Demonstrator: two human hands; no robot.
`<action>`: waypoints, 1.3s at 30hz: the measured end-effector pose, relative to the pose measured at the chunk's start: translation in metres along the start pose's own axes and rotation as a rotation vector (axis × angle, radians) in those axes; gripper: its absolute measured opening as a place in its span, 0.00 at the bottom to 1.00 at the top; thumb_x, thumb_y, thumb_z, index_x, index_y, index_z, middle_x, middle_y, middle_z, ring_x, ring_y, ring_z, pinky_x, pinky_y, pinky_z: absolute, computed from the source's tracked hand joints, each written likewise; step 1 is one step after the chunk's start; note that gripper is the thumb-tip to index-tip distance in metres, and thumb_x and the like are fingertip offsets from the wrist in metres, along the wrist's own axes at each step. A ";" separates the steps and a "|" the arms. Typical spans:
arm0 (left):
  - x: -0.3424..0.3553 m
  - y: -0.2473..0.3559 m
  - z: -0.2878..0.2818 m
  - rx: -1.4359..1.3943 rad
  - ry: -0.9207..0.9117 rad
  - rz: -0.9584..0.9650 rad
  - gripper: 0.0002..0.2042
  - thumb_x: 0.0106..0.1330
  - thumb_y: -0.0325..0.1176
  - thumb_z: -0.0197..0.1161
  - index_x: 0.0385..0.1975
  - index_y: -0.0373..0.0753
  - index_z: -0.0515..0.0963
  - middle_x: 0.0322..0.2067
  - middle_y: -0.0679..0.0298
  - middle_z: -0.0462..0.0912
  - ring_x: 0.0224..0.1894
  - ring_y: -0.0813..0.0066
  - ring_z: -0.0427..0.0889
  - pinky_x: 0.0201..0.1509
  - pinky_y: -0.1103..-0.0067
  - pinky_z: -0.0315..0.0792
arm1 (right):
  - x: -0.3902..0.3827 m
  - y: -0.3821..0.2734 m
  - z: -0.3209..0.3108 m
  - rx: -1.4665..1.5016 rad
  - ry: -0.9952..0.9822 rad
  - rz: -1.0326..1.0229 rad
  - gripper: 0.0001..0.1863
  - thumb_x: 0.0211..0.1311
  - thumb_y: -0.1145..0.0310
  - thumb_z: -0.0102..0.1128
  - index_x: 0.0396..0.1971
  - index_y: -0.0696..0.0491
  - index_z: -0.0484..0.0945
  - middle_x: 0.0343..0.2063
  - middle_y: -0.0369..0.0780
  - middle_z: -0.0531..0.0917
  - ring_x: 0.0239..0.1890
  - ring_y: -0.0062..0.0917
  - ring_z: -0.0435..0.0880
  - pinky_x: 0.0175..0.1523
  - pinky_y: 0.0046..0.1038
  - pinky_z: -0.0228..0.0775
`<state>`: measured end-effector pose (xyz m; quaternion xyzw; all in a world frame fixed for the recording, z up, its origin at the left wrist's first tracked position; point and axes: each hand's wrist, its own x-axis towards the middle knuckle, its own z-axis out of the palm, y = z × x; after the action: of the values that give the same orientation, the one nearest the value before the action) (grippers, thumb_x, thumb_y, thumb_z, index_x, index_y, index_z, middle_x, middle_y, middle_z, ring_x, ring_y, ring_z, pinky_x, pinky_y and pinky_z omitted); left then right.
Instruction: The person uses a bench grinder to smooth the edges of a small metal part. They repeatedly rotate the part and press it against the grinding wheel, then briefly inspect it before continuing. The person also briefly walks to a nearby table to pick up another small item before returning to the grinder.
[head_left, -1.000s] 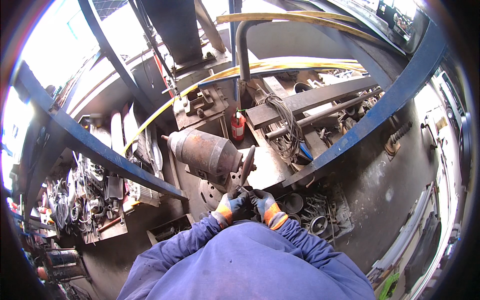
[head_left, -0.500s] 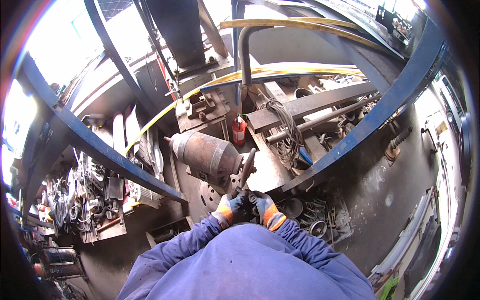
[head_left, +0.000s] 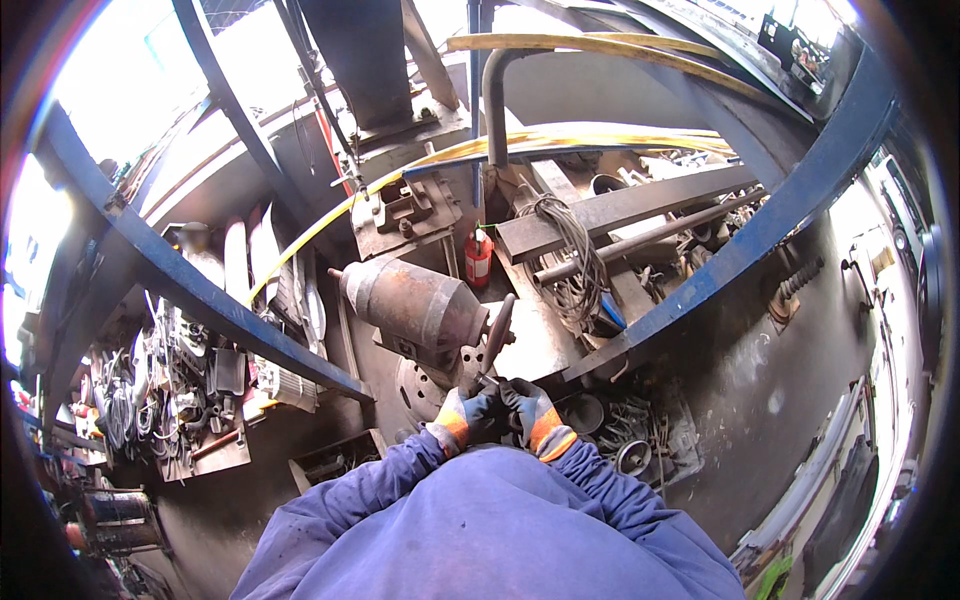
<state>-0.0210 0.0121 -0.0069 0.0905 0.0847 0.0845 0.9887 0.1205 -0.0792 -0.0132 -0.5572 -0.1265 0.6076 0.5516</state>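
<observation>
My left hand (head_left: 466,411) and my right hand (head_left: 529,406), in dark-palmed gloves with grey and orange cuffs, are close together in front of my chest. The fingers of both are closed around something small and dark; a thin metallic bit shows between them, but its kind is hidden. Just beyond them stands a rusty, drum-shaped machine (head_left: 412,303) with a curved dark handle-like bar (head_left: 497,335) at its near end. Below that machine, next to my left hand, is a round metal plate with holes (head_left: 413,388).
A red fire extinguisher (head_left: 478,258) stands behind the machine. Blue curved beams (head_left: 240,327) cross on both sides. A coil of cable (head_left: 560,250) hangs over a steel beam (head_left: 620,215) at right. Scrap parts (head_left: 180,390) pile at left; bowls and metal bits (head_left: 635,440) lie right of my hands.
Both hands stay together at nearly the same spot, with fingers shifted slightly; a thin metallic bit now shows more clearly between them. The view has moved a little.
</observation>
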 end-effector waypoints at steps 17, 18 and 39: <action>0.006 -0.007 -0.003 0.379 0.442 0.168 0.04 0.69 0.29 0.55 0.39 0.41 0.76 0.31 0.73 0.77 0.33 0.81 0.78 0.38 0.82 0.73 | 0.005 -0.010 -0.009 -0.152 -0.046 0.007 0.19 0.66 0.51 0.56 0.39 0.54 0.81 0.21 0.34 0.79 0.18 0.20 0.71 0.25 0.23 0.62; 0.006 -0.007 -0.019 0.367 0.411 0.164 0.04 0.69 0.29 0.55 0.40 0.41 0.76 0.32 0.72 0.78 0.34 0.79 0.79 0.39 0.81 0.73 | 0.006 -0.017 -0.010 -0.260 -0.041 0.060 0.20 0.66 0.50 0.55 0.37 0.54 0.81 0.18 0.34 0.77 0.16 0.20 0.69 0.23 0.24 0.61; 0.005 -0.008 -0.104 0.836 0.473 0.212 0.06 0.71 0.28 0.50 0.42 0.39 0.75 0.31 0.72 0.76 0.34 0.82 0.75 0.37 0.82 0.72 | 0.023 0.024 -0.005 -0.081 -0.164 -0.070 0.20 0.61 0.63 0.65 0.52 0.55 0.78 0.40 0.36 0.84 0.41 0.19 0.79 0.47 0.23 0.72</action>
<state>-0.0339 0.0219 -0.1100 0.4662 0.3239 0.1619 0.8072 0.1174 -0.0712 -0.0461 -0.5227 -0.2152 0.6260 0.5373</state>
